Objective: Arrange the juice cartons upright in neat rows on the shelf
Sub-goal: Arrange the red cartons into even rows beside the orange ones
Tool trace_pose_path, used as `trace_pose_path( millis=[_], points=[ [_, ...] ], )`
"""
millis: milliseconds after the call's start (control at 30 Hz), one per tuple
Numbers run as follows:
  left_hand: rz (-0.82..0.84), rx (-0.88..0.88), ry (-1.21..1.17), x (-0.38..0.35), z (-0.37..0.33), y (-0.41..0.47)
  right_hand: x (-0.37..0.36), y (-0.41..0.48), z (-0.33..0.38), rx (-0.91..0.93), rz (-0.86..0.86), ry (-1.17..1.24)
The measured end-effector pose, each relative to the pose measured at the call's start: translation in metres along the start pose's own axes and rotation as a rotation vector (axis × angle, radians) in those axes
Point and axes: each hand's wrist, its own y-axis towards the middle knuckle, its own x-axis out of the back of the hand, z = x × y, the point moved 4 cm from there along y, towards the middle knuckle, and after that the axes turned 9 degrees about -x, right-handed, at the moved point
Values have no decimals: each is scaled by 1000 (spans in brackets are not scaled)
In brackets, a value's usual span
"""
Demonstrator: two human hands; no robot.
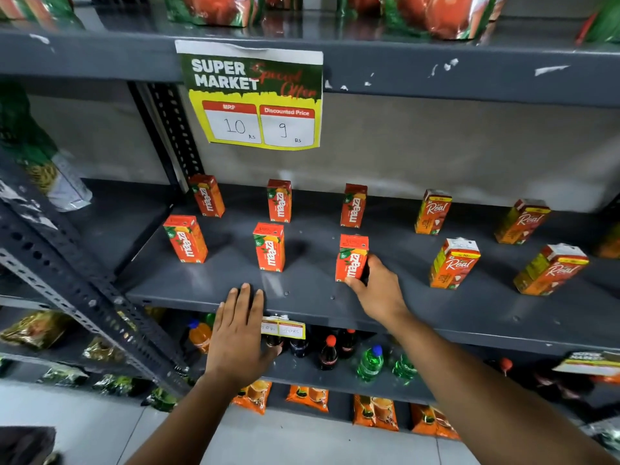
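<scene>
Ten juice cartons stand upright on the grey shelf [302, 297], in two rows of five, well spaced from each other. Back row, left to right: three red mango cartons [207, 195] [279, 200] [353, 205], then two orange cartons [432, 212] [522, 222]. Front row, left to right: red carton [185, 238], red carton [269, 247], red carton in hand [352, 257], then two orange cartons [453, 263] [550, 269]. The orange cartons at far right look tilted, likely from the wide lens; cannot tell for sure.

Right hand [379, 290]: grip closed around the third front-row carton, thumb on its lower front edge, fingers wrapped round its right side. The carton's base appears to sit on the shelf; contact not certain.

Left hand [238, 333]: open, flat, fingers together, holding nothing. Fingertips reach the front lip of the shelf, just below and between the first two front-row cartons, touching neither.

A price sign [255, 99] hangs from the shelf above, reading MRP 10, discounted price 9. A small price tag [283, 328] is fixed to the shelf's front edge, just right of the left hand. Drink bottles [328, 354] stand on the shelf below; orange packets [307, 397] lie below those. Red-and-green pouches [214, 8] sit on the top shelf.
</scene>
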Motion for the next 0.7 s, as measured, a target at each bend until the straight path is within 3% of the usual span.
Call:
trace_pose_path(
  millis=[300,400,467,500,567,633,700],
  points=[
    [-38,-97,-2,5,16,-7,-2,-1,-2,-23,23,57],
    [-71,-34,1,14,44,-12,4,-20,-2,0,-219,165],
    [-63,29,3,14,66,-18,-2,-46,6,148,-407,133],
    [-50,54,7,12,76,-21,-13,-59,17,223,-378,102],
    [-8,71,11,8,88,-25,-46,-67,46,292,-151,67],
    [13,75,3,7,90,-27,-77,-52,74,258,29,89],
    [-18,91,-25,9,89,-27,-94,-28,99,175,57,166]
  ],
)
